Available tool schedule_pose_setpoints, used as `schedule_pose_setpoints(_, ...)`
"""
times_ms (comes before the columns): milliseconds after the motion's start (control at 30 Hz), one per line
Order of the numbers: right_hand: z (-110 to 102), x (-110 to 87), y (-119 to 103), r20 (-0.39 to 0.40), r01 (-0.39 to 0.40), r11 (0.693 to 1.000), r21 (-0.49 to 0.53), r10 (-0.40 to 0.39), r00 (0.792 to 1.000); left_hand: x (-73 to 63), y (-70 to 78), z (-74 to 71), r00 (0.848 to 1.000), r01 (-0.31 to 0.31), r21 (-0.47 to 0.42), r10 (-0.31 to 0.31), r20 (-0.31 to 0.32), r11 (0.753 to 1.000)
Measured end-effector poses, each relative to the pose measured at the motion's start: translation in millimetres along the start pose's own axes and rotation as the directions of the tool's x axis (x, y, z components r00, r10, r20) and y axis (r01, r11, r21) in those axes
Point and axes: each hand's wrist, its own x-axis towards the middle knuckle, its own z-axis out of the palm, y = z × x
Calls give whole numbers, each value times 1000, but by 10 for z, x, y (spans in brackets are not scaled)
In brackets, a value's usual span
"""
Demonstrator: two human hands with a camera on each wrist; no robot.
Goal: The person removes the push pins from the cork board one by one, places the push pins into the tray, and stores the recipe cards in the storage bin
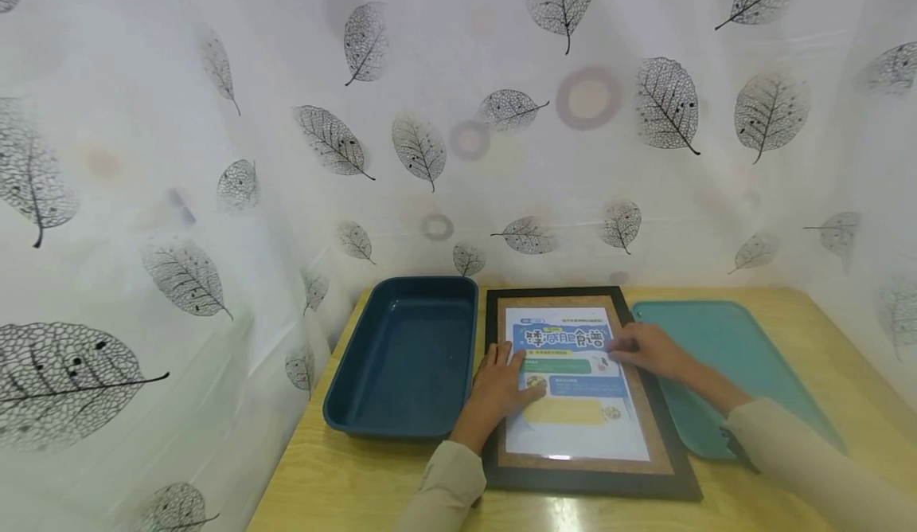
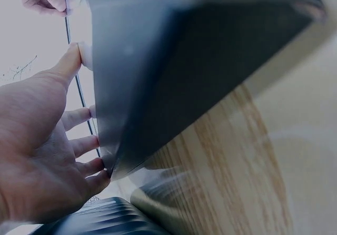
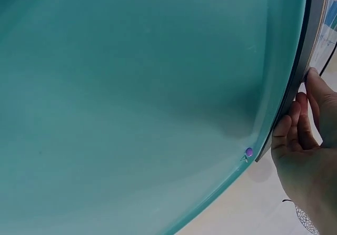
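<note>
Open room lies above the near half of the board [image 1: 587, 483]; a blue tub [image 1: 411, 357] crowds its left, a green tray [image 1: 716, 353] (low-rimmed) its right.

In the lower right of the frame, a white sheet [image 1: 576, 436] bears a large Chinese title [image 1: 566, 338] near its top; its last four characters read 减肥食谱, the first being unclear. Smaller lines above it and on the green and blue bars [image 1: 587, 387] below are too tiny to read.

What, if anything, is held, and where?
Left hand rests on the printed white rectangular sheet, gripping nothing; whether the right hand pinches its edge can't be told.
</note>
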Motion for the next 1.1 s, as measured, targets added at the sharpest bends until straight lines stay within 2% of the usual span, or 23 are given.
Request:
schedule_pose_setpoints(333, 4, -2, -17, 0, 26, 1000, -5, -26, 1000, -14, 19, -51, 1000, -2, -8, 2, 0, 1000)
schedule_pose_setpoints(633, 13, -2, -5, 17, -15, 1000, -17, 15, 1000, -6, 19, -42, 1000, 1, 9, -1, 8, 1000)
schedule_pose_setpoints(900, 14, 14, 42, 30, 10, 999, -30, -9, 999, -13, 10, -14, 1000, -3, 21, 3, 6, 1000)
schedule_pose_setpoints(1100, -16, 20, 27, 49, 44, 999, -12, -43, 998, -19, 28, -54, 1000, 7, 19, -7, 8, 1000)
